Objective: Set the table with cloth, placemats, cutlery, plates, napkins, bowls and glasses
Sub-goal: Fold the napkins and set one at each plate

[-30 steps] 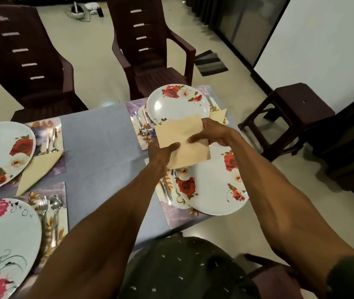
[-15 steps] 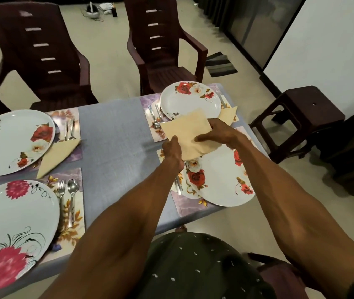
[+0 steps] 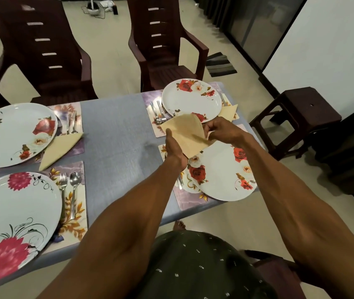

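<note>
I see both hands hold beige cloth napkin (image 3: 185, 134) above white rose-patterned round plate (image 3: 221, 173); left hand (image 3: 175, 147) grips lower edge; right hand (image 3: 221, 131) fingers (image 3: 209, 128) pinch folded corner; grey-clothed worktop (image 3: 117, 134) below fingers.

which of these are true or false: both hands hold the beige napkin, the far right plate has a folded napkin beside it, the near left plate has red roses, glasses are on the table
1. Both hands hold the beige napkin. True: left hand and right hand grip it.
2. The far right plate has a folded napkin beside it. True.
3. The near left plate has red roses. False: pink flowers with black swirls.
4. Glasses are on the table. False: none show.
</note>
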